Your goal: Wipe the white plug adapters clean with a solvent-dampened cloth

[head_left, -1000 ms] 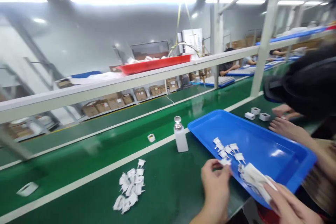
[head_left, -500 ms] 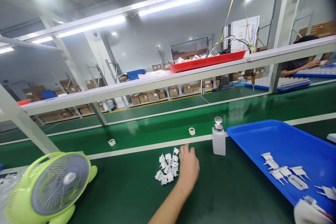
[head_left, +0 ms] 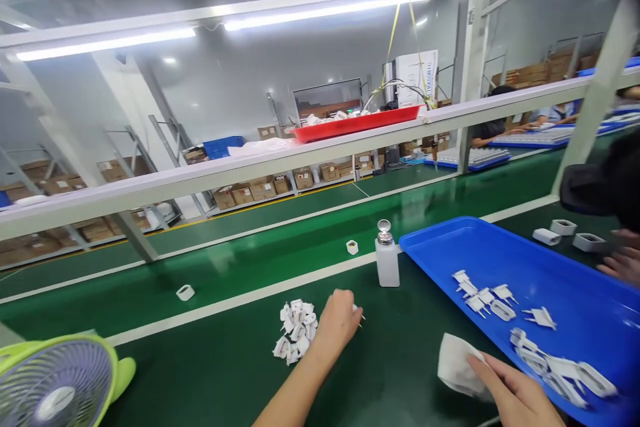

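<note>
Your left hand (head_left: 339,315) is over the green table (head_left: 240,370), fingers curled around a small white plug (head_left: 357,311) whose thin pins stick out toward the bottle side; whether the plug touches the table, you cannot tell from here. Just beside that hand, on its left, lies a loose pile of plugs (head_left: 295,332). Your right hand (head_left: 523,390) pinches a white cloth (head_left: 461,365) between thumb and fingers, near the close edge of the blue tray (head_left: 480,240). In the tray, more white pieces (head_left: 540,317) lie scattered, some with pins showing. The white bottle (head_left: 388,265) stands upright by the tray's far left corner. To your left sits a green fan (head_left: 63,380); at far right, a co-worker's hand (head_left: 625,261) is near three white cases (head_left: 563,227).
</note>
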Tool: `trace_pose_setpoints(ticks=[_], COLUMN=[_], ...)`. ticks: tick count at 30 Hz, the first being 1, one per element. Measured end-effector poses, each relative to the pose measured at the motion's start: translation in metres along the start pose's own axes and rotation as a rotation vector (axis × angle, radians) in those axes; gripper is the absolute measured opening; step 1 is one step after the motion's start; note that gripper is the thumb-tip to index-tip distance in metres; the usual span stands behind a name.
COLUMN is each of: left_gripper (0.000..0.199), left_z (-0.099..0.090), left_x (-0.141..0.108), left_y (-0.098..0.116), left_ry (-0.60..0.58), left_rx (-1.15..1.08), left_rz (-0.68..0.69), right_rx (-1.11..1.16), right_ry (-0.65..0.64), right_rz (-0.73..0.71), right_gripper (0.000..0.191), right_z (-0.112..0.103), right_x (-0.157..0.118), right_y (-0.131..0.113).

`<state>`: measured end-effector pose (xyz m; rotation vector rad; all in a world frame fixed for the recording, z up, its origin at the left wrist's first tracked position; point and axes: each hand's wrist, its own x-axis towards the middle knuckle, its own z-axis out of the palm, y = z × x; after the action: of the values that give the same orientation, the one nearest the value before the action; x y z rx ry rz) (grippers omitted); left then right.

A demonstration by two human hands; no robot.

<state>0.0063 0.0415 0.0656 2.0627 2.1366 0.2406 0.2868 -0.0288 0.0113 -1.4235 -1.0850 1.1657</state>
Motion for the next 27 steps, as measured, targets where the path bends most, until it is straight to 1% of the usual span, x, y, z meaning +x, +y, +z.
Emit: trace_pose_setpoints(ticks=[2, 4, 6, 7, 9, 11, 13, 15, 17, 19, 20, 24, 27], left_gripper=[0.011, 0.01, 0.012, 0.015, 0.036, 0.063, 0.08, 0.087, 0.089, 0.085, 0.079, 0.054, 0.049], left_z=[0.011, 0.02, 0.024, 0.025, 0.025, 0.026, 0.028, 0.032, 0.035, 0.038, 0.039, 0.039, 0.036], left_x=[-0.021, -0.039, -0.046, -0.043, -0.028, 0.0, 0.031, 0.06, 0.081, 0.093, 0.097, 0.1, 0.098], left_y=[0.022, 0.037, 0.046, 0.049, 0.056, 0.065, 0.075, 0.086, 0.095, 0.102, 0.105, 0.112, 0.113], left_ry=[-0.048, -0.082, -0.099, -0.092, -0.034, 0.07, 0.174, 0.251, 0.306, 0.353, 0.376, 0.447, 0.489], left_rx=[-0.038, -0.077, -0.123, -0.153, -0.23, -0.319, -0.4, -0.467, -0.519, -0.55, -0.559, -0.56, -0.533], left_rz=[0.05, 0.099, 0.132, 0.142, 0.148, 0.11, -0.001, -0.127, -0.194, -0.198, -0.186, -0.126, -0.075], right_rx=[0.11, 0.246, 0.362, 0.397, 0.436, 0.474, 0.518, 0.552, 0.572, 0.583, 0.584, 0.595, 0.63], right_ry=[-0.005, -0.03, -0.056, -0.061, -0.066, -0.076, -0.086, -0.085, -0.092, -0.103, -0.105, -0.091, -0.065], right_rz=[0.038, 0.071, 0.097, 0.109, 0.114, 0.105, 0.083, 0.046, -0.001, -0.044, -0.063, -0.103, -0.093], right_gripper=[0.045, 0.045, 0.049, 0.051, 0.053, 0.05, 0.045, 0.042, 0.041, 0.041, 0.041, 0.042, 0.038], right_z=[0.001, 0.003, 0.004, 0.004, 0.004, 0.004, 0.005, 0.007, 0.01, 0.011, 0.012, 0.014, 0.014], right_x=[-0.007, -0.013, -0.016, -0.016, -0.013, -0.007, 0.001, 0.009, 0.015, 0.018, 0.019, 0.023, 0.033], right_y=[-0.012, -0.021, -0.025, -0.025, -0.022, -0.021, -0.022, -0.028, -0.035, -0.041, -0.043, -0.047, -0.044])
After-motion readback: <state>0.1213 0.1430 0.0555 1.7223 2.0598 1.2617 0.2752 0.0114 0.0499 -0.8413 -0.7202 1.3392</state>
